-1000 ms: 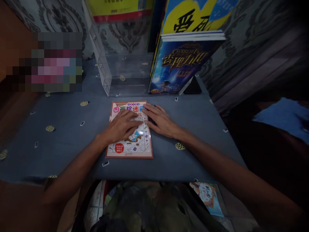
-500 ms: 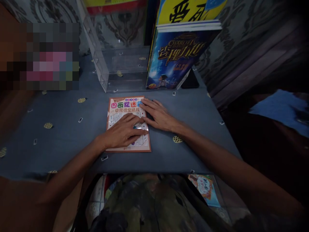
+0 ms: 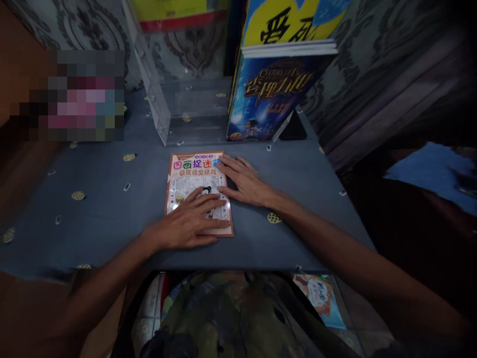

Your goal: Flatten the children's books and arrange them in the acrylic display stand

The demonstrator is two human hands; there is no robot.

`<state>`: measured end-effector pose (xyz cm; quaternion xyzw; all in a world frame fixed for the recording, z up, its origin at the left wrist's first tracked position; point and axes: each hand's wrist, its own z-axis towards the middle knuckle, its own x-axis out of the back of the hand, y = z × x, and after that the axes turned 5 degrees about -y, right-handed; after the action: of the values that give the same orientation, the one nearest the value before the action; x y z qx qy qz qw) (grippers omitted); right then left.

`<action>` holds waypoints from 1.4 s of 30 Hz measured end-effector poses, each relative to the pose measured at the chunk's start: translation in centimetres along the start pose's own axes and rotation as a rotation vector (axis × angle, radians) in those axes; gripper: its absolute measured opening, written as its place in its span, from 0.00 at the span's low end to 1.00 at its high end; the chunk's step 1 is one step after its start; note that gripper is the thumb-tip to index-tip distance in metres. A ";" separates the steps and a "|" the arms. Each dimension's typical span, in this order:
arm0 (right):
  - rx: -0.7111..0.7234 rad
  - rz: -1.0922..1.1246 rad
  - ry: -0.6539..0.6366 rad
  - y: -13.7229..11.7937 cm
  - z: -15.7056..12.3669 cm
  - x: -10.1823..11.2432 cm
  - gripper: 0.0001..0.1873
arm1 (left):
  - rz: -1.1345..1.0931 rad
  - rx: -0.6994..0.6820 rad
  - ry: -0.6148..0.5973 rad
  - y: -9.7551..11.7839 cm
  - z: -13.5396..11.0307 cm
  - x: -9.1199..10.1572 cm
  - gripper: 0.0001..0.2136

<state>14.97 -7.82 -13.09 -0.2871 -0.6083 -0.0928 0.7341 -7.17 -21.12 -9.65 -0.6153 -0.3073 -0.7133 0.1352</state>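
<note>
A thin picture book with an orange-brown border and colourful Chinese lettering lies flat on the blue-grey tablecloth. My left hand rests palm down over the lower part of its cover, fingers spread and pointing right. At the book's upper right edge lies my right hand, its fingers stretched out over the border and its palm beside the book. Neither hand grasps anything. The left hand hides part of the cover drawing.
Behind the book stands a clear plastic rack, with a blue book upright in its right part. A black flat object lies beside the rack. Below the table's front edge, a colourful packet or booklet shows. A blurred patch covers the upper left.
My left hand has slid down the cover towards the table's front edge, its fingers more spread, uncovering more of the drawing. My right hand stays at the book's right edge.
</note>
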 end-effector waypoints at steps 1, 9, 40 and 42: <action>0.001 -0.004 0.005 0.0 0.0 0.0 0.36 | 0.011 0.003 0.006 0.1 0.0 -0.1 0.18; 0.020 -0.020 0.036 0.1 0.8 -0.5 0.34 | 0.047 0.006 0.028 -0.5 -0.3 0.2 0.18; 0.048 -0.017 0.075 -0.7 2.2 -0.3 0.29 | 0.089 0.067 0.040 -2.1 -0.5 1.9 0.16; 0.077 -0.014 0.085 -1.0 1.1 -0.5 0.29 | 0.112 0.063 0.039 -1.8 -0.5 1.9 0.16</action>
<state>13.42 -8.14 -13.18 -0.2503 -0.5818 -0.0867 0.7690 -8.98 -19.67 -8.34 -0.6128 -0.2920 -0.7066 0.1999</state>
